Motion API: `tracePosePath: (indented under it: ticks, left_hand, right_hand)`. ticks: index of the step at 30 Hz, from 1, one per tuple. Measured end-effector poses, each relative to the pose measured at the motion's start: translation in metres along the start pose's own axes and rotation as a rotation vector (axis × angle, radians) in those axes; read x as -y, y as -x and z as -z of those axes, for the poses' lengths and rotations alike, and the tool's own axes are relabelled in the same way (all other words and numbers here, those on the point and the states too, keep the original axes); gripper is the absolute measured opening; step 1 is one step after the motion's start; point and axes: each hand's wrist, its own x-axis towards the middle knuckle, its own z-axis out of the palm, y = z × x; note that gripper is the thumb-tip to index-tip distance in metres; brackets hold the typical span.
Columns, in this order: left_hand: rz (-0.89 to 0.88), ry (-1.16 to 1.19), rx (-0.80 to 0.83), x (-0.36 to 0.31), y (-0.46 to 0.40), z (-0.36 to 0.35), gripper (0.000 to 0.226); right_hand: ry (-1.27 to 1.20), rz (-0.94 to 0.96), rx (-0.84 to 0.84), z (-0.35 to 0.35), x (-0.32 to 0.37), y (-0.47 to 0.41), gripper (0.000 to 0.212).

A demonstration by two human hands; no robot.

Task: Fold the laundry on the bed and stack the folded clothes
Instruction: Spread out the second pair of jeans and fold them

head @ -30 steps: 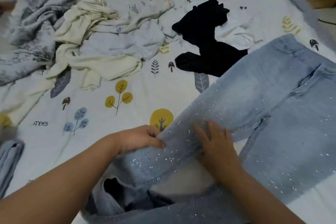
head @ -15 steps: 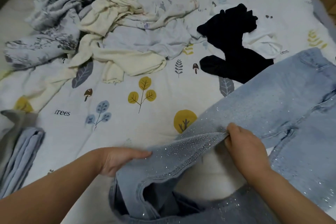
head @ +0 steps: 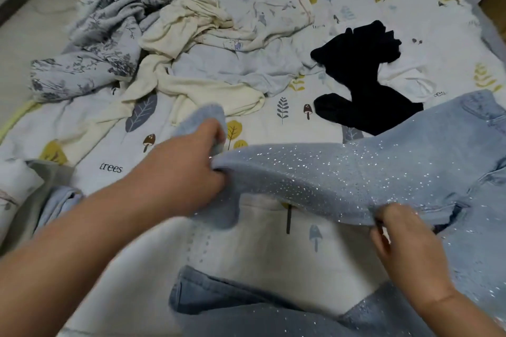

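Hands hold one leg of the sparkly pale-blue denim jeans (head: 342,172): left hand (head: 189,169) grips the hem, right hand (head: 405,243) pinches nearer the waistband, leg stretched crosswise.

Right in front of us there's an open patch of bed sheet (head: 273,268), boxed in by the jeans (head: 356,172): one leg is lifted across it and the other lies along the near edge. There's also a bare strip of sheet at mid-left around the "trees" print. Past that it's crowded. A cream garment (head: 191,35), a pale blue garment (head: 241,68) and a grey floral blanket (head: 104,35) pile up at far left and centre, with a black garment (head: 364,74) sprawled at far right. Folded clothes (head: 54,200) sit at the near left edge.
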Motion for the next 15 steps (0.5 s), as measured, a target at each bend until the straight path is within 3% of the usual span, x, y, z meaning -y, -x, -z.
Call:
tracePosePath:
  ticks: [1, 2, 4, 6, 7, 11, 15]
  left_hand:
    - [-0.059, -0.094, -0.116, -0.004, 0.003, -0.008, 0.043]
    - [-0.102, -0.144, -0.129, -0.007, 0.007, -0.019, 0.053]
    - [-0.1, -0.203, 0.116, -0.003, 0.009, -0.045, 0.056]
    - [-0.043, -0.285, 0.444, 0.012, 0.003, -0.068, 0.05]
    - [-0.042, -0.313, 0.492, 0.022, -0.002, -0.076, 0.045]
    - [0.065, -0.366, 0.163, 0.061, -0.024, -0.098, 0.033]
    - [0.158, -0.408, 0.24, 0.089, -0.036, -0.109, 0.052]
  right_hand:
    - [0.019, 0.036, 0.042, -0.003, -0.001, 0.005, 0.021]
    - [0.039, 0.046, 0.128, -0.006, -0.002, 0.008, 0.029]
    - [0.135, 0.069, 0.343, -0.013, -0.003, 0.013, 0.039]
    - [0.212, 0.096, 0.556, -0.021, -0.004, 0.016, 0.032]
    - [0.19, 0.126, 0.586, -0.026, -0.006, 0.018, 0.027]
    - [0.132, 0.083, 0.509, -0.033, -0.003, 0.008, 0.037]
    - [0.096, 0.045, 0.411, -0.041, 0.011, -0.029, 0.029]
